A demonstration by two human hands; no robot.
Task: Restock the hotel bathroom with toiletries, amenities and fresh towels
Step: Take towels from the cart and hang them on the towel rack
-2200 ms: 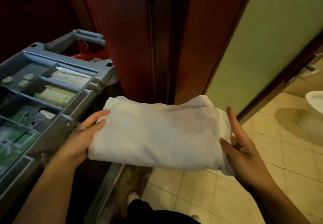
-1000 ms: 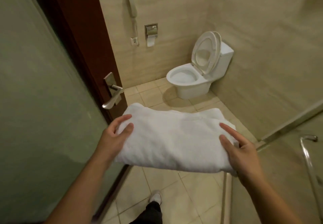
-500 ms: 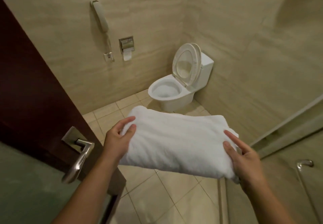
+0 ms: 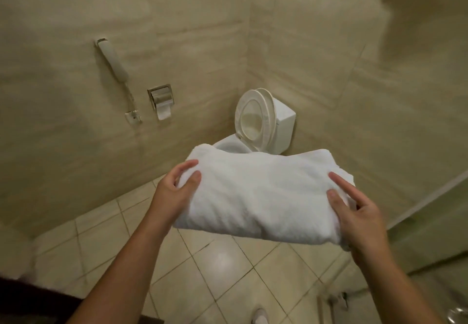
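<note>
The folded white towel [image 4: 255, 197] hangs in the air between my two hands, off the floor and touching nothing else. Its long axis runs from my left fingers across to my right, the right end sitting a little lower. The fold faces me and the looser far edge points away, towards the toilet.

My left hand [image 4: 172, 192] grips the left end, thumb and forefinger curled over the top and the other fingers hidden beneath. My right hand [image 4: 359, 220] holds the right end the same way, though its two visible digits lie straighter along the cloth. The rest are tucked under, so I can't say how tightly they close. Both forearms reach forward, the wrists turned inward towards each other. Neither hand is nearer than the other, since each already has its end.

Beyond my fingertips stands the toilet [image 4: 268, 121], lid up, its bowl partly hidden behind the towel's far edge. To the left of my left hand, well apart on the wall, are the paper holder [image 4: 162, 99] and a wall phone [image 4: 112, 60]. Past my right hand runs a glass partition [image 4: 435, 222]. Below lie the floor tiles [image 4: 228, 260].

I see no rail or shelf here, so I judge I must turn to find one, keeping the towel level so the fold holds.
</note>
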